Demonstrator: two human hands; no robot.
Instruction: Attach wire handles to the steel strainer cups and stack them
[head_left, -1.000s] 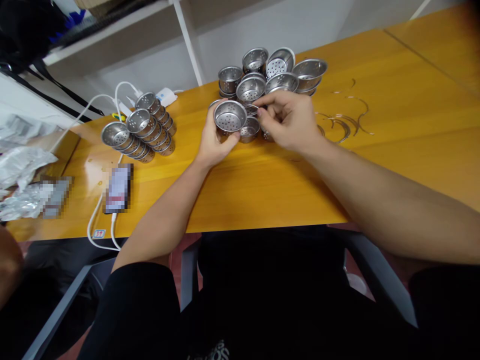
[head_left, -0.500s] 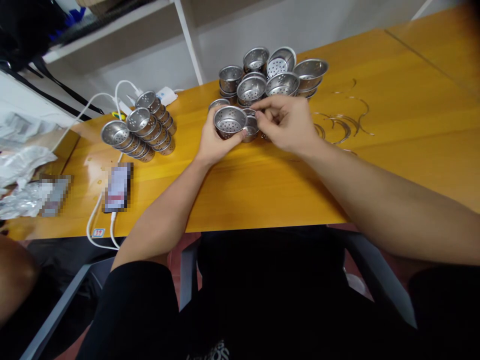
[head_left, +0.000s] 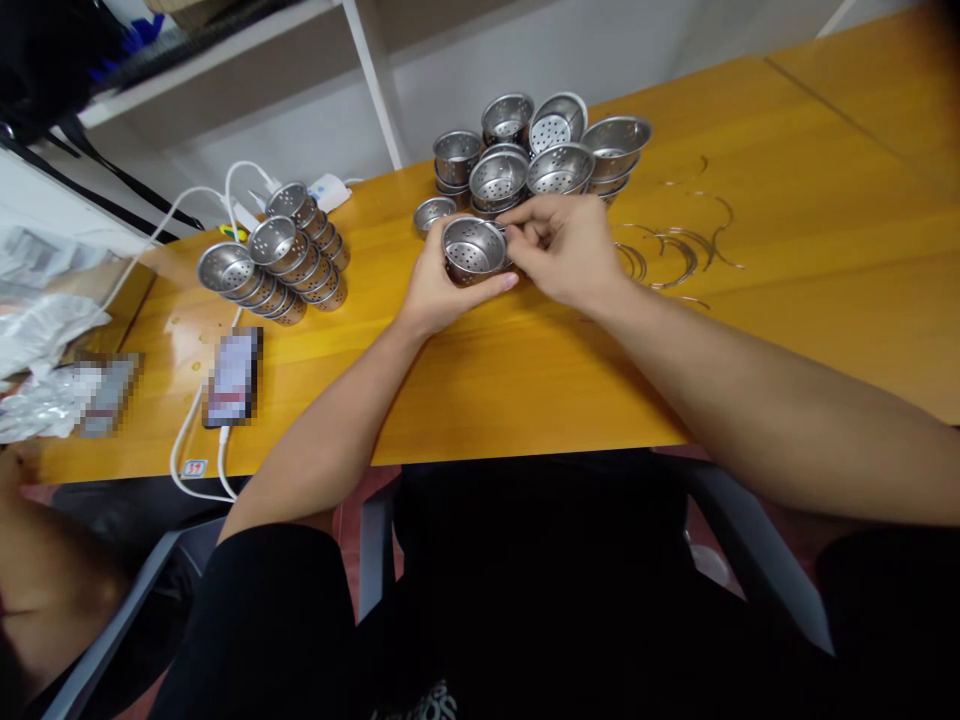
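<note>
My left hand [head_left: 435, 285] is wrapped around a small perforated steel cup [head_left: 472, 247], held just above the yellow table [head_left: 525, 370]. My right hand [head_left: 566, 250] pinches at the cup's right rim with closed fingers; what it pinches is too small to make out. Right behind the hands lies a loose pile of the same steel cups [head_left: 536, 150]. One single cup [head_left: 433, 212] stands to the left of that pile.
Nested rows of steel cups [head_left: 277, 262] lie at the left. Thin curved wire handles [head_left: 671, 245] are scattered to the right. A phone [head_left: 232, 378] on a white cable, a charger and crumpled plastic bags [head_left: 45, 340] sit far left. Another person's arm [head_left: 45, 590] shows at the lower left.
Both hands have brought the held cup slightly right and nearer to me, away from the pile. The right hand's fingers have closed in on its rim.
</note>
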